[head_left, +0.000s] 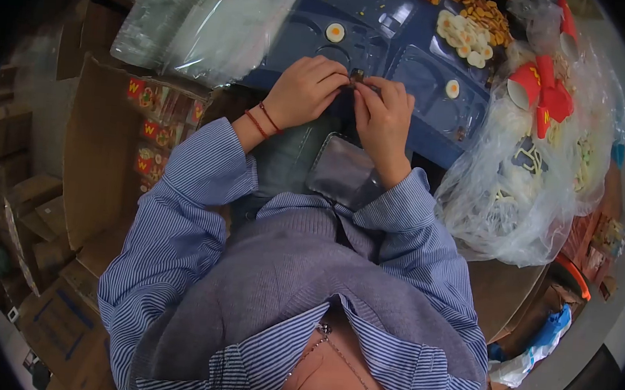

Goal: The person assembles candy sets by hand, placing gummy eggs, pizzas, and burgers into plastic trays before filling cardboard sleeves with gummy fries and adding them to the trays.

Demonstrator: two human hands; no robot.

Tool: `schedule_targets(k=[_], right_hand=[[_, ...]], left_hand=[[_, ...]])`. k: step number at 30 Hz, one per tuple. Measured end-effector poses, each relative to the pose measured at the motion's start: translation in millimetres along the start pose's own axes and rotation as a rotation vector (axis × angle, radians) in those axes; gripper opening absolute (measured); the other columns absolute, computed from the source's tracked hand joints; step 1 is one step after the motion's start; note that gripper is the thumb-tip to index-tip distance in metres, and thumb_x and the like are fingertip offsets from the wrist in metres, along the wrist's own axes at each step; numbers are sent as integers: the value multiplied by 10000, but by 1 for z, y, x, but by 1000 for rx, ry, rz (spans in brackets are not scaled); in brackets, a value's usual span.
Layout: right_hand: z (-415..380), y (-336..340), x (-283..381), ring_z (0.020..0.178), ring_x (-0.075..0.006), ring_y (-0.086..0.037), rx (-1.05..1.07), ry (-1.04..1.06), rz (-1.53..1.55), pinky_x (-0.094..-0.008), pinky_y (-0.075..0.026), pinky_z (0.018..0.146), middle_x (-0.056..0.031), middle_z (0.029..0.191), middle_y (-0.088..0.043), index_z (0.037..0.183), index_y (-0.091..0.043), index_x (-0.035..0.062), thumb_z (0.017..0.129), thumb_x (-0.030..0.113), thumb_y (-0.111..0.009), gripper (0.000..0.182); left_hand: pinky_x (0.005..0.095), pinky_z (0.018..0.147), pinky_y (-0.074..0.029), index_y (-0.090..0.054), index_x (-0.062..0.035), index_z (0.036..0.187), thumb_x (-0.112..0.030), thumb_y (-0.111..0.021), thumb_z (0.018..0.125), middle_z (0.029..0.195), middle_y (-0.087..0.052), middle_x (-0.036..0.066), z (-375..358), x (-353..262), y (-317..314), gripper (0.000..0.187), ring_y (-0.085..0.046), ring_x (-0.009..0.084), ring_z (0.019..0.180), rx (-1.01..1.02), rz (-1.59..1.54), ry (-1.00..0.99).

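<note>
a person seen from above sits before a dark blue, flat, smooth work surface (435,148), both forearms reaching forward to its near edge, elbows bent and out, blue-and-white striped sleeves pushed up off the wrists. the left hand (308,87), two thin dark red bracelets at its wrist, is turned back up, fingers angled inward to the right, thumb and fingertips drawn together in a pinch. the right hand (385,112) leans in from the other side, fingers curled, its thumb and forefinger closed too. between them, at the near edge of the work surface, both pinch a small, dark, brownish piece (357,74), partly hidden by the fingertips.

on the left of the work surface, a small white round piece with an orange centre (334,32) lies beyond the left hand; a similar white oval piece with a yellow-orange centre (452,88) lies on its right. at its far right are a pile of white rounds (464,36) and a heap of orange-brown pieces (484,13). just beside its right edge bulges a crumpled clear plastic bag (504,212).
</note>
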State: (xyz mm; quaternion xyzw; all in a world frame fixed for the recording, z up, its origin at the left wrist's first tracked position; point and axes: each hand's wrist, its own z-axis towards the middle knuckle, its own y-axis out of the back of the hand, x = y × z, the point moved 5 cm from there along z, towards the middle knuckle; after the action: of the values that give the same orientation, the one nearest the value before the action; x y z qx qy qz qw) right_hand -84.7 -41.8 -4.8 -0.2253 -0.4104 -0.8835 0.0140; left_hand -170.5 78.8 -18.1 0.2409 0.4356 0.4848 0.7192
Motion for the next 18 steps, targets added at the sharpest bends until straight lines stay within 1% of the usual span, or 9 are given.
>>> schedule_targets(k=[4,6,10,11,13,14,16,17,18], right_hand=[[-21,43,5,862,-241,-552,89,-7,-30,-347,-377,740,-72,969,-582,959,-682,64,738,50,-692,222],[-30,78,3,864,-241,-553,91,-6,-30,-346,-381,734,-71,974,-584,966,-683,63,731,42,-695,236],[-40,161,-50,842,-258,-571,-3,6,-230,-367,-433,708,-88,967,-599,932,-683,58,707,19,-700,229],[-43,192,-76,833,-269,-579,-30,11,-340,-374,-452,709,-100,961,-605,922,-684,59,709,14,-697,218],[-55,271,-164,806,-296,-594,-203,-182,-451,-388,-481,709,-120,949,-613,911,-688,69,748,34,-680,167],[-66,319,-215,830,-292,-631,-298,-264,-620,-366,-493,727,-117,923,-647,951,-698,80,828,88,-626,143],[-99,410,-320,838,-358,-641,-446,-559,-802,-424,-503,733,-169,944,-679,985,-707,79,860,233,-569,242],[-120,440,-376,838,-358,-641,-454,-567,-798,-424,-503,733,-169,944,-679,985,-707,79,860,233,-569,242],[-147,461,-441,824,-364,-647,-304,-797,-882,-435,-507,724,-190,936,-681,991,-703,59,863,270,-553,288]], left_hand=[[346,829,-465,-623,-45,1075,-48,-650,755,1139,-609,53,4,-11,3,321,-582,250,958,-9,73,-74],[335,824,-462,-628,-70,1085,-72,-635,765,1171,-595,26,3,-12,-3,321,-571,204,952,87,208,-144],[366,877,-442,-611,-48,1162,-97,-648,778,1192,-589,41,14,-21,-2,388,-550,239,997,136,130,-103],[378,896,-433,-601,-44,1183,-102,-648,782,1201,-586,52,15,-24,-3,408,-546,253,1025,133,160,-114],[397,946,-410,-584,-38,1216,-103,-639,789,1228,-578,69,12,-25,-11,435,-531,271,1095,130,176,-127],[404,976,-396,-577,-36,1228,-99,-629,792,1246,-572,75,12,-24,-14,444,-521,276,1137,134,181,-123],[408,999,-383,-572,-35,1235,-90,-616,793,1261,-567,76,9,-24,-19,448,-510,273,1167,139,191,-135],[413,1022,-370,-567,-33,1243,-82,-603,795,1275,-562,77,7,-22,-19,452,-499,271,1197,148,230,-106],[413,1022,-370,-567,-33,1243,-82,-603,795,1275,-562,77,6,-22,-20,452,-499,271,1197,151,240,-109]])
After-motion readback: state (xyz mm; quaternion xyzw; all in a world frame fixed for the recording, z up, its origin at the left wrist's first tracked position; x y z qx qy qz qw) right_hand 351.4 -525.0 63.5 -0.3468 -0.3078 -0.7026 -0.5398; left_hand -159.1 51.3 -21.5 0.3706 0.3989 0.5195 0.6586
